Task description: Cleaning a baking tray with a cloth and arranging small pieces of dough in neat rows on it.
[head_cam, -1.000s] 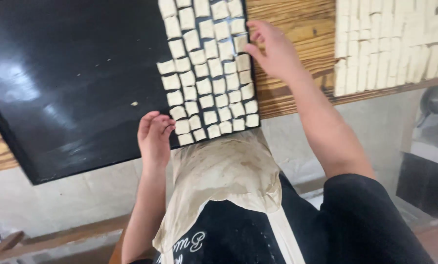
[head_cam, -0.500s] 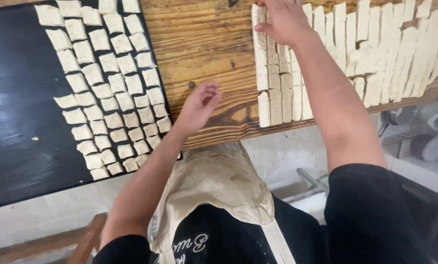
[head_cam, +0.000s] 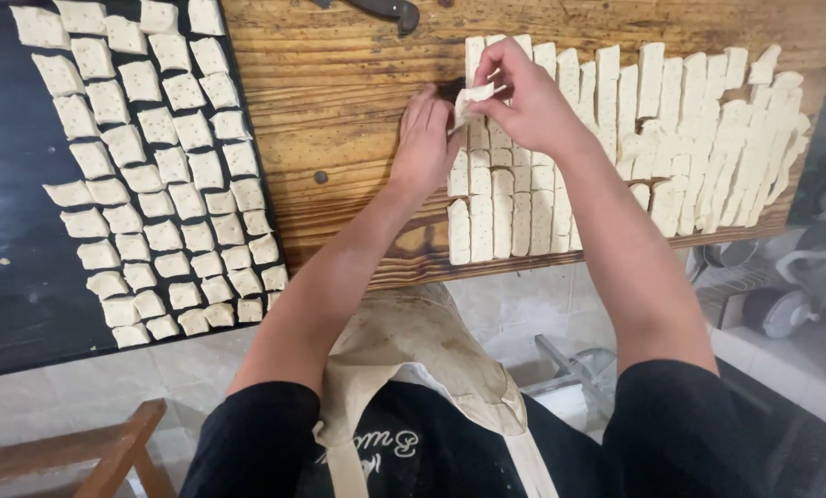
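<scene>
The right hand (head_cam: pixel 528 101) pinches a small pale square dough piece (head_cam: pixel 473 94) between thumb and fingers, lifted just above the cut dough strips (head_cam: pixel 510 198) on the wooden board (head_cam: pixel 339 111). The left hand (head_cam: pixel 427 138), fingers together, rests flat at its 9 o'clock, touching the strips' edge. The strips run 12 to 6 o'clock. The black tray (head_cam: pixel 7 184) with dough squares lies well apart at 9 o'clock. No labels show.

**Count of items on the work surface**

Black tray (head_cam: pixel 25 277) — one, at left. Dough squares (head_cam: pixel 168 198) on it — too many to count exactly, in about five columns. Cut dough strips (head_cam: pixel 671 138) on the wooden board (head_cam: pixel 339 111) — too many to count. Hands — two: left hand (head_cam: pixel 425 148), right hand (head_cam: pixel 523 101). Dark handle (head_cam: pixel 385 11) at far edge — one. Wooden stool (head_cam: pixel 90 452), near left — one.
</scene>
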